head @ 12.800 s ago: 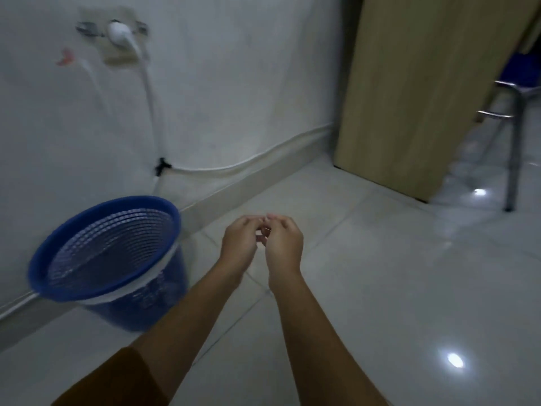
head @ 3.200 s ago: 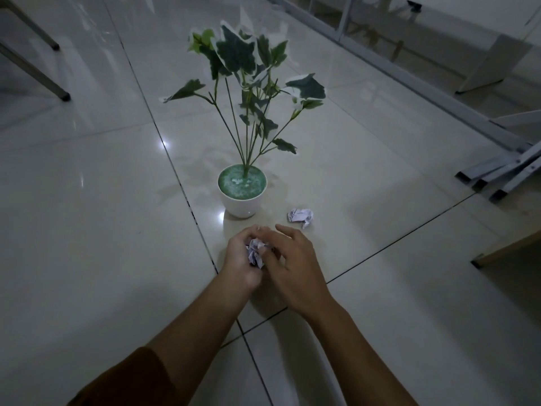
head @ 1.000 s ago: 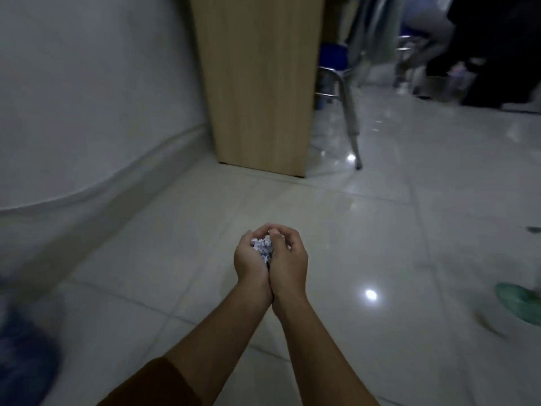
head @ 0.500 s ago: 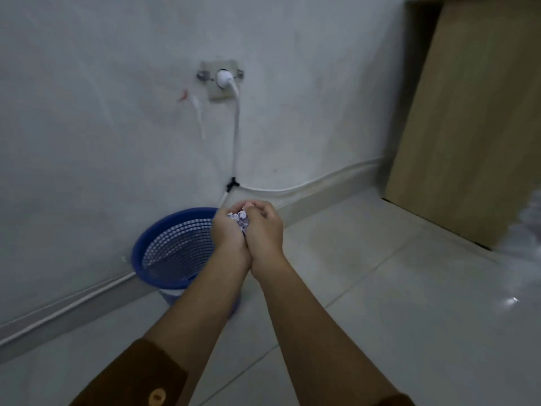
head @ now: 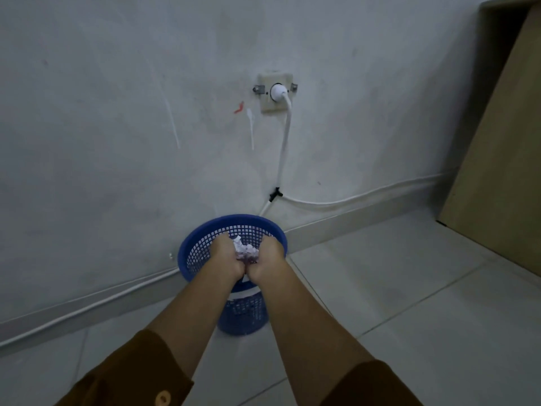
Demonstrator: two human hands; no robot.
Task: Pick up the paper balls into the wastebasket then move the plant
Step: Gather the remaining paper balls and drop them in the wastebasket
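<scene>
A blue mesh wastebasket [head: 187, 253] stands on the tiled floor against the grey wall. Both hands reach over its mouth, heels pressed together. My left hand [head: 225, 256] and my right hand [head: 268, 259] cup crumpled white paper balls [head: 247, 252] between them, fingers spread apart a little at the top so the paper shows. The paper sits between the palms, above the inside of the basket. The plant is out of view.
A wall socket [head: 275, 93] with a white plug and cable [head: 285, 142] sits above the basket; the cable runs along the skirting to the right. A wooden panel [head: 497, 171] stands at the right. Pale floor tiles stretch to the right of the basket.
The view has turned from the plant to the wall. My hands, closed on the paper balls, have moved forward and down over the basket's mouth and parted slightly at the fingers.
</scene>
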